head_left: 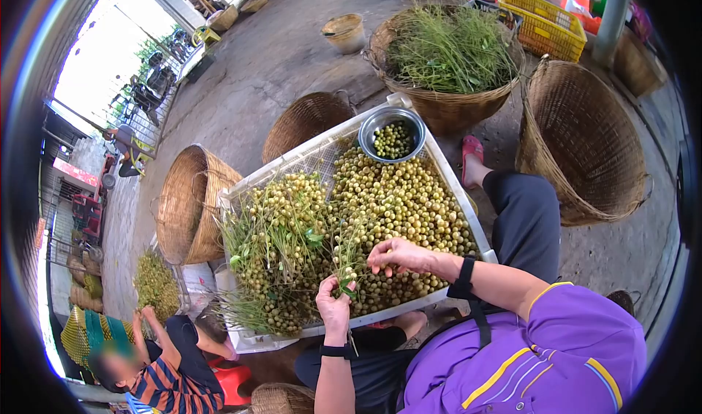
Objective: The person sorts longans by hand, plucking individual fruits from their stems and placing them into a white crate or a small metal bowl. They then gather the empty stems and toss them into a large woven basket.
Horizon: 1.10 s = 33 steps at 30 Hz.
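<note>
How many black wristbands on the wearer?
2: left band on the wrist of the left hand; right band on that of the right hand. Both in plain view.

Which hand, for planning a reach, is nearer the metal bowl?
Right: the right hand is over fruit, nearer the metal bowl; the left hand is farther, at a sprig.
</note>
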Available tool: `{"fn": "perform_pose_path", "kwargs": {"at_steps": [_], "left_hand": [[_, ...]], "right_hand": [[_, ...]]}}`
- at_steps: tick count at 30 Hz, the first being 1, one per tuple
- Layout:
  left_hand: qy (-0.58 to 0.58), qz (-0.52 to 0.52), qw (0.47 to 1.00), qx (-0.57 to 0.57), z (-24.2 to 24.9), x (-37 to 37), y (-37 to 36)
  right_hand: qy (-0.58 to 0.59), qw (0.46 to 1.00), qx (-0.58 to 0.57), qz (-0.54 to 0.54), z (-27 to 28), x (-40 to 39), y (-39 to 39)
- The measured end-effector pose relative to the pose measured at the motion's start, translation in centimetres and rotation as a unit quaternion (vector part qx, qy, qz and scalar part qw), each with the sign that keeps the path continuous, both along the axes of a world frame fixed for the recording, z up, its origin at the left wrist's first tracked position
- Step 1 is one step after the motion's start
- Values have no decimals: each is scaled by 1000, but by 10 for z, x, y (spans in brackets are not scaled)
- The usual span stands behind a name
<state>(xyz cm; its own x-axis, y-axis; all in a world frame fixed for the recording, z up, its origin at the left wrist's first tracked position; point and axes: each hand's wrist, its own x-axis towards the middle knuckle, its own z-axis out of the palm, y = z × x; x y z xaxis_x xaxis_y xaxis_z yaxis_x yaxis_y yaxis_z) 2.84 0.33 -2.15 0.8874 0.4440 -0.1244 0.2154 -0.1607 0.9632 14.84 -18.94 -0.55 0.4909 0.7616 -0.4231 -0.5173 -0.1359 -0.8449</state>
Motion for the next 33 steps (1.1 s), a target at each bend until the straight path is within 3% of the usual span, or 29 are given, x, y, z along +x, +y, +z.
{"fn": "perform_pose_path", "kwargs": {"at_steps": [5,7,9,15,21,23,27,29,31,33], "left_hand": [[17,-42,996,80,1,0,3],[-25,-86,973,212,14,3,-4],[6,-79,979,189,26,2,-9],[-10,-88,956,279,23,2,-9],[-21,-57,974,220,2,2,-5],[15,-46,985,165,-15,0,5],[13,-70,993,97,0,2,9],[126,-44,991,15,12,6,5],[98,-58,993,1,-5,5,15],[142,-46,987,-51,5,10,13]], "right_hand": [[31,999,34,9,-4,-13,25],[24,999,45,9,-8,-15,31],[2,999,45,-1,-11,-17,34],[16,999,26,-32,-18,-17,35],[32,999,30,-17,-11,-12,37],[-22,998,61,-13,-18,-13,43],[-117,988,97,-18,-24,-16,47],[-121,986,111,-13,-8,-17,43],[-99,989,100,-33,-9,-17,45],[-115,989,91,-17,-3,-14,45]]}}
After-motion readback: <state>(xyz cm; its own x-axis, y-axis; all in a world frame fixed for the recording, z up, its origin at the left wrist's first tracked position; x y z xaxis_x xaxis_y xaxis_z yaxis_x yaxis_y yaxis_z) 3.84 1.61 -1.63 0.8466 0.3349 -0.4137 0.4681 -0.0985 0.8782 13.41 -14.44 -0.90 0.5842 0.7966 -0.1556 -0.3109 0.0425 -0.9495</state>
